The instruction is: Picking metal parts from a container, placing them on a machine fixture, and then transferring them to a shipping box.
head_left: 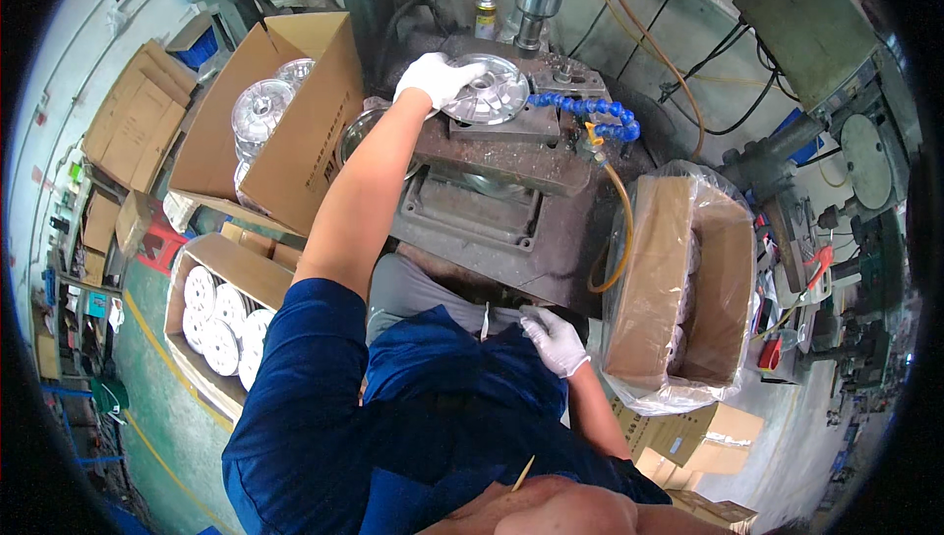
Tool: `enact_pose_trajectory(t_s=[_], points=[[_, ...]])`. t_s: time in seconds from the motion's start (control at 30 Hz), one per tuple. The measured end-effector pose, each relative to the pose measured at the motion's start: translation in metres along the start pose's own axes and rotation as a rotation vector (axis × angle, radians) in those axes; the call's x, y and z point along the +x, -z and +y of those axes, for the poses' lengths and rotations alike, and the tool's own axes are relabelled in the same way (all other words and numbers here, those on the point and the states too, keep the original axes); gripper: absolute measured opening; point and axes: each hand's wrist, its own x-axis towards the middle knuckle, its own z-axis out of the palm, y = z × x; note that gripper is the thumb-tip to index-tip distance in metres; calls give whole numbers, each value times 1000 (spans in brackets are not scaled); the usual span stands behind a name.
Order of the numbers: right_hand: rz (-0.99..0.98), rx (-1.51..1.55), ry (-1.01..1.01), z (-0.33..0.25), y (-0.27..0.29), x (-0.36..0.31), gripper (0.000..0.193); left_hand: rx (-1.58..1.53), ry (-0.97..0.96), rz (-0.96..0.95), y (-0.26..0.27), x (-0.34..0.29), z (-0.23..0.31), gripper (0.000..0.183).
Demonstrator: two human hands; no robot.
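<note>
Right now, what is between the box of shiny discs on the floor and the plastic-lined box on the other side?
In the head view, the person's lap in blue clothing and the gloved right hand lie between the floor box of discs and the plastic-lined box.

Silver-grey metal disc (487, 89) sits on the dark, rust-brown machine table (511, 156), under a white-gloved left hand (436, 78). Right of the disc runs a bright blue segmented hose (586, 109) with an orange-yellow tube (623, 230) below it. Left of the table stand tan cardboard boxes (285, 117) holding shiny silver discs. The right hand (557, 338) wears white too, against navy-blue clothing (393, 417).
</note>
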Motion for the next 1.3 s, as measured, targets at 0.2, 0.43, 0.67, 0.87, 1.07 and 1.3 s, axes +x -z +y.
enact_pose_trajectory(t_s=[0.2,0.43,0.67,0.87,1.07,1.3], points=[[-97,-73,-180,0,-8,-3,60,57,-26,29,-4,5,-3,83],[-105,-217,-111,-10,-7,0,61,78,14,-11,-1,2,-1,86],[-66,-164,-81,-10,-7,-1,48,108,-4,-20,5,-9,11,84],[-54,-246,-84,-6,-10,-4,60,141,4,-5,5,-8,12,85],[-62,-240,-103,-5,-8,-4,58,149,-5,0,3,-3,7,87],[-43,-214,-78,-12,-2,-7,51,174,2,7,2,-3,8,87]])
